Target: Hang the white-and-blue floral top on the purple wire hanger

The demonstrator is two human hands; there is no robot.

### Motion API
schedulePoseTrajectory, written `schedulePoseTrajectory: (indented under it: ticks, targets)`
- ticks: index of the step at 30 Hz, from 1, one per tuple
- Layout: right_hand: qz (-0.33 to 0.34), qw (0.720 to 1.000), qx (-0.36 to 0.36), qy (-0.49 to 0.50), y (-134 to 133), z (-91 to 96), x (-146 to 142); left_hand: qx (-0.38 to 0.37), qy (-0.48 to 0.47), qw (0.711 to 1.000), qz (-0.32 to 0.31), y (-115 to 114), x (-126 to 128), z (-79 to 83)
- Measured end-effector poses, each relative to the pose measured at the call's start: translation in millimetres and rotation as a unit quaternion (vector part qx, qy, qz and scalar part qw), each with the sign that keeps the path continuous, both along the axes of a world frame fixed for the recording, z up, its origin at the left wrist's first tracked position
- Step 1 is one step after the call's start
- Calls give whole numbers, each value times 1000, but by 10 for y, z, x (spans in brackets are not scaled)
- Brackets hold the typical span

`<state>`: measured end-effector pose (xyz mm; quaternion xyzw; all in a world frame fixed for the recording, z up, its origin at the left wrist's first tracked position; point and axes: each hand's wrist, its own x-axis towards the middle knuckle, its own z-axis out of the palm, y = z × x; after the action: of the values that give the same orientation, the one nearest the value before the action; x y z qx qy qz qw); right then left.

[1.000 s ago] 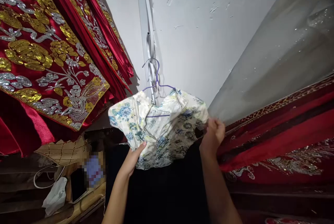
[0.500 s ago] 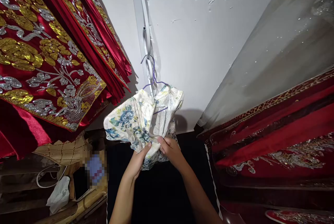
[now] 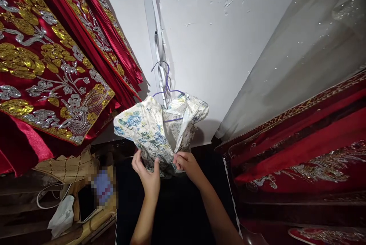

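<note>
A white garment with a blue flower print [image 3: 151, 130] hangs on a purple wire hanger [image 3: 167, 85], which is hooked on a white strip on the wall. My left hand [image 3: 148, 174] grips the gathered lower edge of the garment from the left, thumb on the cloth. My right hand [image 3: 187, 165] pinches the same bunched hem from the right. The two hands are close together under the hanger.
Red embroidered garments with gold and silver flowers [image 3: 42, 66] hang at the left. More red embroidered cloth [image 3: 300, 149] and a grey sheer fabric [image 3: 300, 54] fill the right. A woven beige bag [image 3: 65, 165] and white plastic bag [image 3: 61, 216] lie at lower left.
A second ago the garment was spread wide between my hands. My right hand has come in from the right, and both hands now bunch the hem together in the middle.
</note>
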<state>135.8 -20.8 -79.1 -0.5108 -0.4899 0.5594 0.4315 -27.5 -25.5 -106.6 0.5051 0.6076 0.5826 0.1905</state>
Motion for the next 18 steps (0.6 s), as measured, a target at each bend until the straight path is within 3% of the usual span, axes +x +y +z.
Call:
schedulePoseTrajectory:
  ticks: [3, 5, 10, 14, 18]
  targets:
    - [27, 999, 0, -25, -21, 26, -101, -27, 13, 986, -163, -53, 98, 11]
    - [43, 999, 6, -24, -49, 47, -169, -57, -21, 969, -238, -57, 140, 21]
    - [34, 999, -4, 25, 14, 242, -205, -73, -29, 966, -246, -35, 138, 26]
    - [-65, 992, 77, 82, 333, 815, -143, -62, -2, 965, -255, -18, 128, -6]
    - [-93, 982, 138, 92, 600, 1499, -137, -56, 11, 967, -247, 65, 100, -70]
